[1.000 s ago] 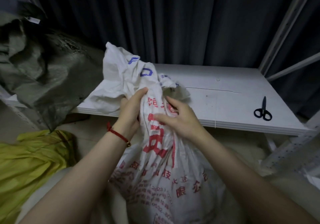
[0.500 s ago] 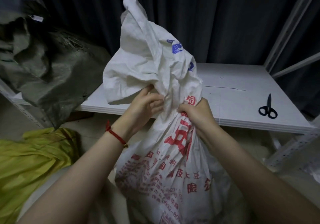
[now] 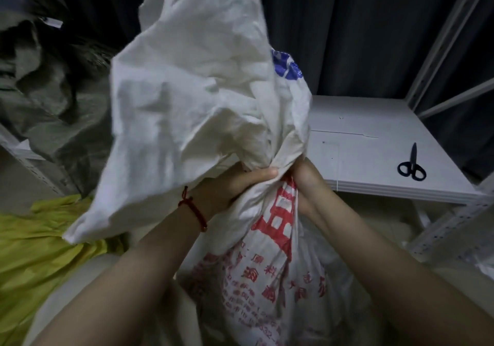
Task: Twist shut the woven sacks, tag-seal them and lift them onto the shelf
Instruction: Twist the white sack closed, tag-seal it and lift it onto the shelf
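- The crumpled loose top of the white woven sack (image 3: pixel 203 99) flops over the left hand (image 3: pixel 235 185), hiding its fingers; only the thumb shows, clamping the gathered neck.
- The right hand (image 3: pixel 307 182) clenches that neck beside the thumb, fingertips unseen.
- The red-printed body bulges below both grips; its contents are hidden.
- Black scissors (image 3: pixel 411 165) lie on the white shelf (image 3: pixel 374 121), right of the fingers.

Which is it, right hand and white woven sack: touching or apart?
Touching. The head view shows the right hand with fingers curled round the gathered neck of the white woven sack, opposite the left hand.
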